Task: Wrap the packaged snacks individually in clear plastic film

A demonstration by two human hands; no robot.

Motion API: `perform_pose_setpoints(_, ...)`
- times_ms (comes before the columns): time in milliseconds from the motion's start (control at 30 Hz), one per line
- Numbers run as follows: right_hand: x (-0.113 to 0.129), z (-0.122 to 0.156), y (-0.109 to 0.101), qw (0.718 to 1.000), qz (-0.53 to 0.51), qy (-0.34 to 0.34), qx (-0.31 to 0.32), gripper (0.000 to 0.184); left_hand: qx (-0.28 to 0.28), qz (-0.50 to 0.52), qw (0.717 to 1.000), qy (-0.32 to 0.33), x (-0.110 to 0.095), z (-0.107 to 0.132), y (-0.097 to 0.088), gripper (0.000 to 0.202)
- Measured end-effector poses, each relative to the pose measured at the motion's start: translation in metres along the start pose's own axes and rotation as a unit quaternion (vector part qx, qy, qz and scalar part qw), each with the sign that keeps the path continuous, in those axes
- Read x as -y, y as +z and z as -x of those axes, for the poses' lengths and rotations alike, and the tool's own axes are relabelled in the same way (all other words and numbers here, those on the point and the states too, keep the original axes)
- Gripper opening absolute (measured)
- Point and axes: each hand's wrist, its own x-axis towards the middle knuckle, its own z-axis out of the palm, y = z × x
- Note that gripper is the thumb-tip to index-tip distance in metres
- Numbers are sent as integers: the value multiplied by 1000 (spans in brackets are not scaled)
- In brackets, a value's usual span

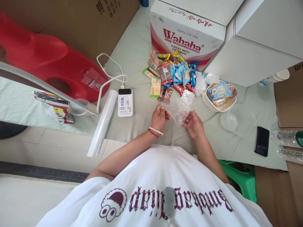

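Green cloth (139, 127) bears snacks (165, 73); power bank (125, 107); phone (262, 142).

Open cloth (142, 102) leaves a lane between the power bank (125, 103) and the left hand (160, 118), while a plastic roll (103, 123) bars the way farther left. A clear bag (178, 111) fills the gap to the right hand (195, 125). Ahead, the snacks (179, 74) and carton (187, 39) block the way; rightward, a gap runs to the clear cup (228, 121).

One snack tub (208, 102) — one phone (262, 142), one power bank (125, 107), one stool (247, 181) — two clear bottles (285, 138)
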Motion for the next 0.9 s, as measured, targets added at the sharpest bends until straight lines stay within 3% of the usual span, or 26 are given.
perform_pose_setpoints(100,-10,2,15,999,52,-5,17,62,-1,-36,997,67,3,-3,1,39)
perform_pose_setpoints(167,-13,3,19,994,104,-25,18,57,-27,-39,994,95,2,-9,-4,40)
perform_pose_setpoints(233,-15,2,17,990,130,-51,-3,44,-73,-24,994,77,-1,-15,-12,37)
perform_pose_setpoints(300,-14,2,14,987,137,-78,-26,37,-97,-18,995,8,-4,-16,-18,36)
perform_pose_setpoints(400,-11,4,12,984,149,-95,-18,34,-50,-77,992,-87,-3,-6,-21,41)
perform_pose_setpoints(500,-5,4,7,984,154,-84,6,35,28,-125,989,-80,2,6,-21,36)
perform_pose_setpoints(633,12,-1,-15,986,159,-51,4,42,1,-33,998,-61,7,6,-26,27)
perform_pose_setpoints(767,17,6,-22,984,172,-27,-30,50,-22,-98,995,16,8,6,-30,31)
perform_pose_setpoints(900,-8,25,13,985,171,5,18,55,-37,-248,956,155,11,18,-24,33)
